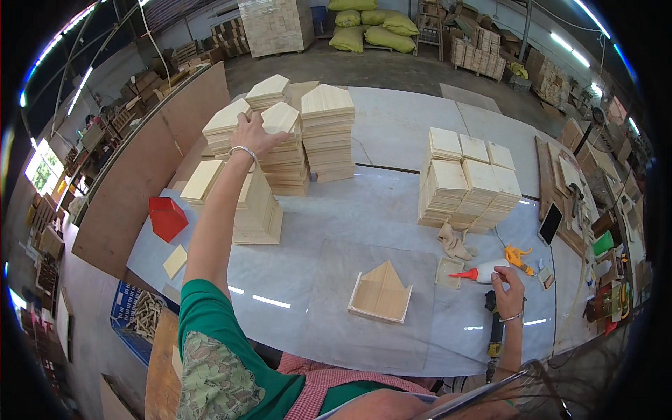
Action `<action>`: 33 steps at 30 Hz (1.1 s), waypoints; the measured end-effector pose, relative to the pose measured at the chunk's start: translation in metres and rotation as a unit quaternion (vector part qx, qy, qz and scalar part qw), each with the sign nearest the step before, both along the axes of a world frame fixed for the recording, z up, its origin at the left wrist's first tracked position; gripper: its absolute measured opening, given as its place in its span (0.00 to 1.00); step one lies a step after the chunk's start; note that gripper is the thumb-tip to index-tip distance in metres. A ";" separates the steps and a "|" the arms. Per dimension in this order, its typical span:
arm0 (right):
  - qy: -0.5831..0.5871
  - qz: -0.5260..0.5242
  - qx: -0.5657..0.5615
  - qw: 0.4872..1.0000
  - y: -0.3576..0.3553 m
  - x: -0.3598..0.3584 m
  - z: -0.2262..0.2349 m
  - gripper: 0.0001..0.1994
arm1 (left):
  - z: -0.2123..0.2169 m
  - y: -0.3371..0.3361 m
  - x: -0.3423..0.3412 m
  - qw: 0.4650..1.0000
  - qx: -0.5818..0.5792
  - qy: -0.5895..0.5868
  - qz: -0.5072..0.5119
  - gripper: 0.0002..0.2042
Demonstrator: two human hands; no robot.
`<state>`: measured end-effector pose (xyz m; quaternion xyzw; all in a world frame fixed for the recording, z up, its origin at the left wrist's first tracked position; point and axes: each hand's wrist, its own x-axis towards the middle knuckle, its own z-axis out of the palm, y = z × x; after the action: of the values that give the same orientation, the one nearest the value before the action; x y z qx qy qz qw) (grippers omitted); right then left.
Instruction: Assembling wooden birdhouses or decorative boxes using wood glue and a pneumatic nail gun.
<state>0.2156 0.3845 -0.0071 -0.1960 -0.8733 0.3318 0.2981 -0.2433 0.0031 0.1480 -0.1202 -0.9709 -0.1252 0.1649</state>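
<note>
Workshop table point(392, 126): left hand point(253, 134) gripping pentagonal pale wooden panel point(280, 117) atop stack; right hand point(509, 284) clasping white, red-tipped glue bottle point(479, 273).

Dark-screened tablet point(550, 223) near table's right edge; yellow-green sacks point(381, 35) beyond.

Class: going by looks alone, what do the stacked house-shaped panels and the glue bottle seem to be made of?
Panels: pale, unfinished wood, probably; matte, with thin layered edges down the stacks. Glue bottle: apparently white plastic, smooth, with a red nozzle.
</note>
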 end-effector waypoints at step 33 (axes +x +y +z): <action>0.067 0.249 -0.430 0.865 -0.172 -0.107 0.055 0.11 | -0.109 0.024 0.273 0.219 0.743 -0.553 -0.307 0.37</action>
<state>0.1088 0.2130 0.0482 -0.0587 -0.6418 0.7499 0.1492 0.0297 0.0270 0.0387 -0.1328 -0.1743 -0.8655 -0.4504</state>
